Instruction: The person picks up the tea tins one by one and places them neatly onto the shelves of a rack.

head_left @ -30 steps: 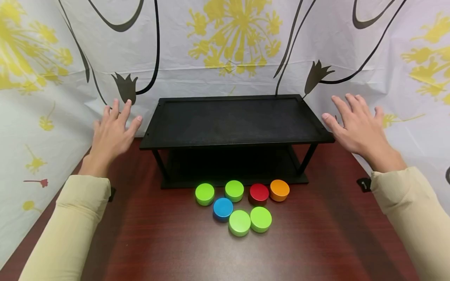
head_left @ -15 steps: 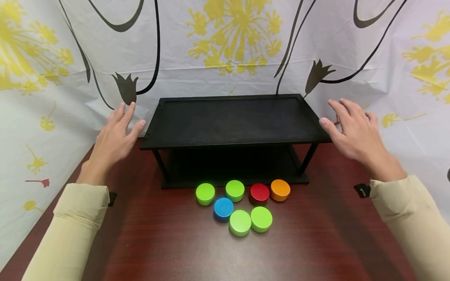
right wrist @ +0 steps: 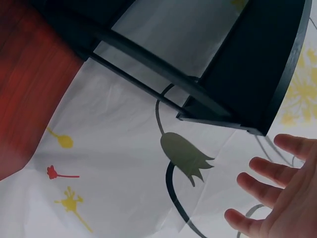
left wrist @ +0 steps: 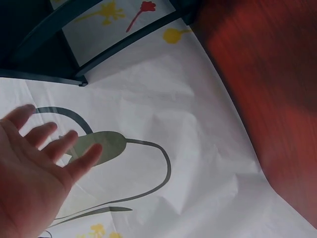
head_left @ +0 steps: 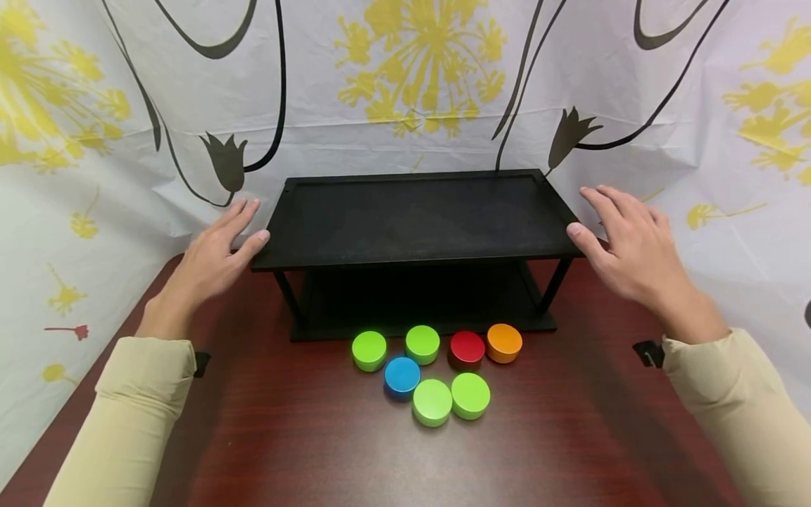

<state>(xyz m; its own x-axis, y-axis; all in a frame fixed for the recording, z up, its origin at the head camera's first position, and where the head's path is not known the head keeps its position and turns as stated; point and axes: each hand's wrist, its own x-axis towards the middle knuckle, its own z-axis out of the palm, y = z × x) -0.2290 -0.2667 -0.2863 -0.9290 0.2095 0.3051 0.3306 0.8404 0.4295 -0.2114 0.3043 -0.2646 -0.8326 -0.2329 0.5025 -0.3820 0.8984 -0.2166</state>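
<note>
I am at a screened-off tabletop booth of some kind: a dark reddish wood-grain table (head_left: 285, 429) stretches before me, and white sheeting (head_left: 336, 91), printed with yellow blooms (head_left: 434, 77) and dark tulip-like flowers (head_left: 226, 163), closes it in at the back and on both sides, creased like a hung curtain. Whether a home, an office or a lab lies around it, I cannot tell.

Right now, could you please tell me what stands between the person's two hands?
In the head view, the black two-tier rack stands between them, with the left hand at one end and the right hand at the other.
</note>
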